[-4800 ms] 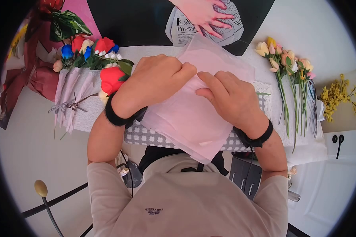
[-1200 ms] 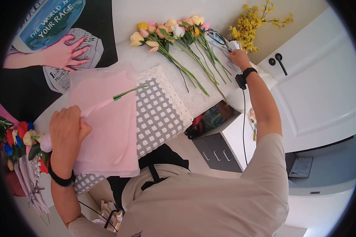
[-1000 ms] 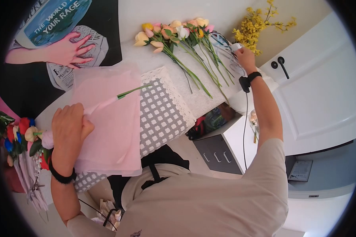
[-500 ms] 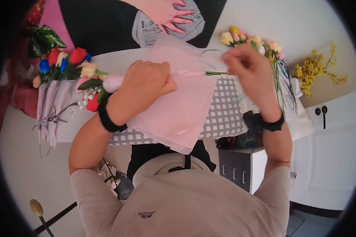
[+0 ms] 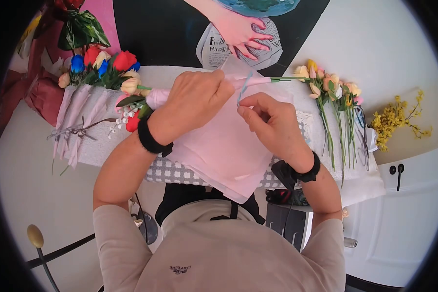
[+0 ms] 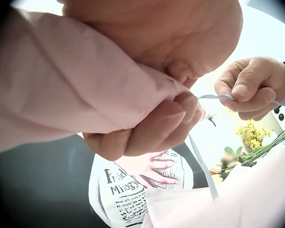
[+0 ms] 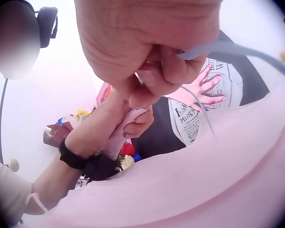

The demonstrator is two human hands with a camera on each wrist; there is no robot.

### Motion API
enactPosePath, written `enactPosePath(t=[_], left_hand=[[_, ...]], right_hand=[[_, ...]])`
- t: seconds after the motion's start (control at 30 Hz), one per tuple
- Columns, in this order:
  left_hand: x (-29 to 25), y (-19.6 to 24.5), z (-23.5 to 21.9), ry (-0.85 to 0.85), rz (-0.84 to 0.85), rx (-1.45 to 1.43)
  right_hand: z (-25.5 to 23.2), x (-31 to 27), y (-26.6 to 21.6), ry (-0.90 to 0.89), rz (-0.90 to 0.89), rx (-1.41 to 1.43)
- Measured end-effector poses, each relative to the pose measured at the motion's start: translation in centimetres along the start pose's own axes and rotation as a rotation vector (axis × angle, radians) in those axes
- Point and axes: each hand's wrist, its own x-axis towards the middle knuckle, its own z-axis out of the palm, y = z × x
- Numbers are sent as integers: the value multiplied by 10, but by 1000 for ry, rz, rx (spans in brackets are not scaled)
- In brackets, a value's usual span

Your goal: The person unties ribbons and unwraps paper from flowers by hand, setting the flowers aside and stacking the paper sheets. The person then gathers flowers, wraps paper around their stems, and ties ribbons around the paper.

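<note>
My left hand (image 5: 194, 102) grips a flower wrapped in pink paper (image 6: 76, 80), its fingers curled round the gathered wrap. Green stems (image 5: 288, 79) stick out to the right of the wrap, and a pale bloom (image 5: 129, 86) lies at its left. A thin grey-blue ribbon (image 5: 245, 88) crosses the wrap beside the left fingers. In the left wrist view my right hand (image 6: 256, 88) pinches that ribbon between thumb and fingers, and one end hangs down. Pink sheets (image 5: 219, 151) lie flat beneath both hands.
Loose flowers (image 5: 332, 87) with long stems lie at the right, near yellow blossoms (image 5: 399, 119). Small tied bouquets (image 5: 80, 117) lie at the left. Behind the sheets is a dark printed picture (image 5: 155, 34). A checked cloth (image 5: 173, 171) runs under the sheets.
My right hand has come back from the far right with the ribbon and moved close to the left hand. The left hand keeps its grip on the wrap. The head view has turned back leftward.
</note>
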Motion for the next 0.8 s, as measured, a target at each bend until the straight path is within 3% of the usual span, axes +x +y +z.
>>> enactPosePath(t=[0.03, 0.17, 0.37, 0.47, 0.57, 0.67, 0.73, 0.8], left_hand=[[-1, -1, 0, 47, 173, 104], [2, 0, -3, 24, 46, 5], [-4, -9, 7, 6, 156, 80], [-5, -8, 10, -35, 119, 43], [-8, -12, 12, -20, 188, 155], [0, -2, 7, -48, 54, 120], [2, 0, 8, -75, -217, -23], [6, 3, 6, -47, -217, -41]], right_hand=[[1, 2, 2, 4, -30, -3], [2, 7, 6, 3, -25, 20], [4, 5, 6, 90, -115, 110], [3, 5, 9, 70, -114, 127], [6, 0, 10, -6, -157, 70], [8, -3, 8, -3, -183, 66], [8, -3, 9, 15, -191, 42], [6, -3, 10, -7, -155, 37]])
